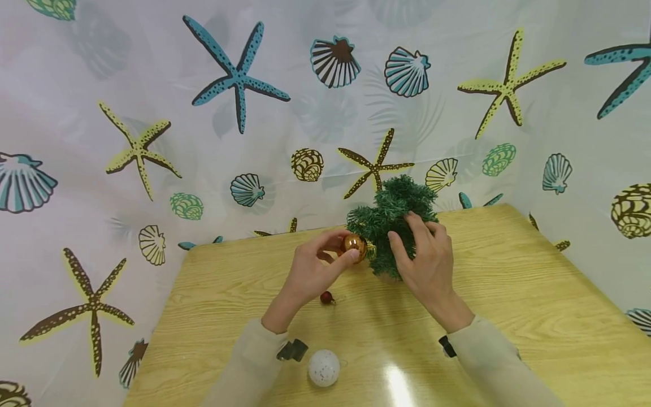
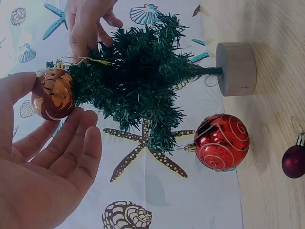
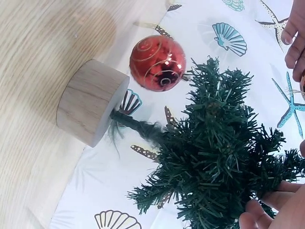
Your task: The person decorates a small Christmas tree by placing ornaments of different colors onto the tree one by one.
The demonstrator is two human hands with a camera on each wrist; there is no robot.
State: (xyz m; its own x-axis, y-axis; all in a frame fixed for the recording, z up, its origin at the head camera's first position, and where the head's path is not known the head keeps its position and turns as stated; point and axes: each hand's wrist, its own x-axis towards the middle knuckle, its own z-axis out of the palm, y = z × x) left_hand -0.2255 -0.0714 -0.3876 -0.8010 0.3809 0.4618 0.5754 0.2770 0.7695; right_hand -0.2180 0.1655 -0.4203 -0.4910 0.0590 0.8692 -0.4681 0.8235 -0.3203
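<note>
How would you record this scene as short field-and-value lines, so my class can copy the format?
Left hand: holds a shiny orange-gold ball by thumb and fingers
Right hand: fingers among the tree's branches; grip unclear
Tree: green, on a round wooden base
Red swirled ball: by a lower branch
Small dark red ball: on the table
White speckled ball: on the table, nearer the person
Backdrop: white, starfish and shell prints
</note>
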